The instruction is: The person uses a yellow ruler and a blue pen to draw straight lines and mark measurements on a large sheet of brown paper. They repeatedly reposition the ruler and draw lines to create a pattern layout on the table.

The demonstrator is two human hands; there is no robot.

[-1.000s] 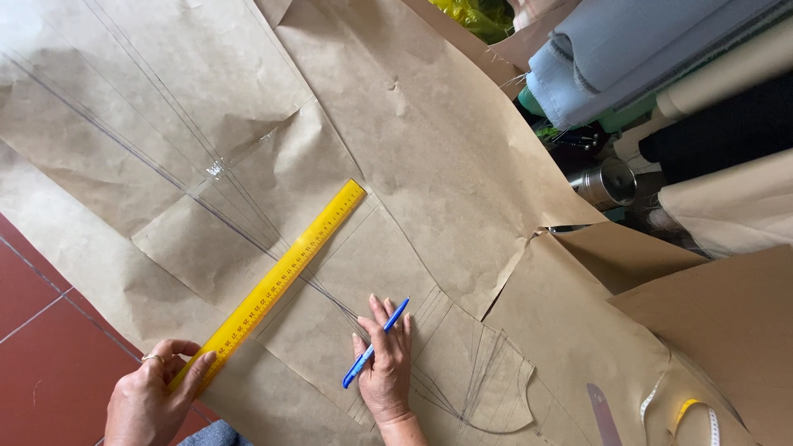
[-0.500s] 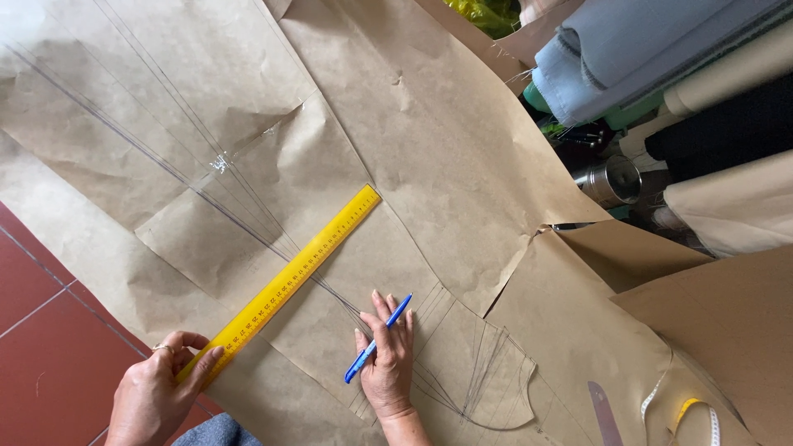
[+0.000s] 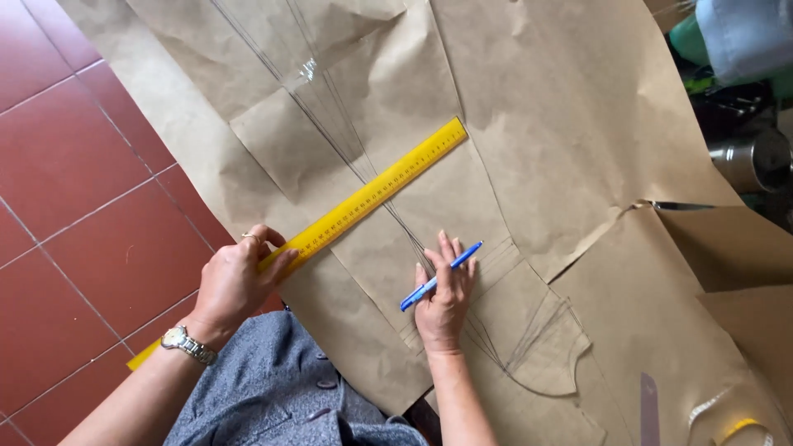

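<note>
- Ruler [image 3: 376, 195]: long, flat and bright yellow, marked with fine black graduations along one edge; it is laid diagonally across the brown pattern paper [image 3: 578, 107], over pencilled lines.
- Left hand [image 3: 235, 281]: the ruler's near part is pinched between thumb and curled fingers.
- Right hand [image 3: 444, 297]: pressed flat on the paper, fingers together, with a blue pen [image 3: 440, 276] held between them.

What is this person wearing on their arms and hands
Both forearms are bare, with no sleeves showing. The left hand has a ring on one finger and a silver metal wristwatch with a pale dial at the wrist. The right hand wears nothing.
</note>
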